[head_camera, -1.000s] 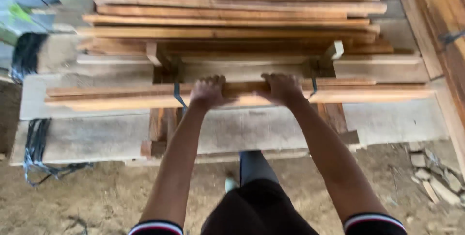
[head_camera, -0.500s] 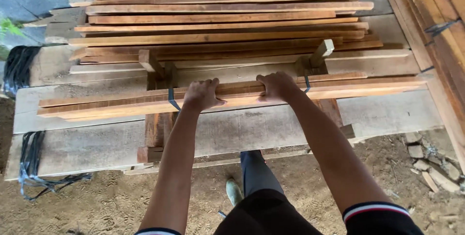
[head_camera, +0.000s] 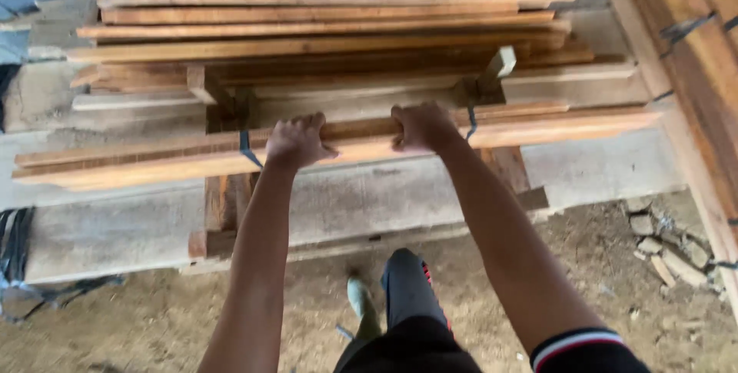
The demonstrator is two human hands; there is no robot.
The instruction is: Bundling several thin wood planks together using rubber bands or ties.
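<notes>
Far to the left of the bundle of planks (head_camera: 338, 142) you can see black straps (head_camera: 15, 254) lying on the dirt by the grey slab (head_camera: 123, 227). The bundle is long and thin, tied with dark bands, and it lies across the wooden blocks (head_camera: 219, 204) that stand on the slab. Your left hand (head_camera: 296, 141) sits on the bundle just right of the left band (head_camera: 247, 149), with the fingers curled over the top edge and clamped on the wood. Your right hand (head_camera: 421, 125) grips the same bundle a little further right, fingers wrapped tight over it too, just left of the other band (head_camera: 470, 121). Behind the bundle is a big pile of loose planks (head_camera: 330, 12). To the right of the bundle stands another stack of wood (head_camera: 692, 43), and small stones (head_camera: 661, 242) lie on the ground below. It looks like you are at the gripping step, set to lift or pull the bundle. That calls for both hands to move together so the long bundle stays level and does not tip.
</notes>
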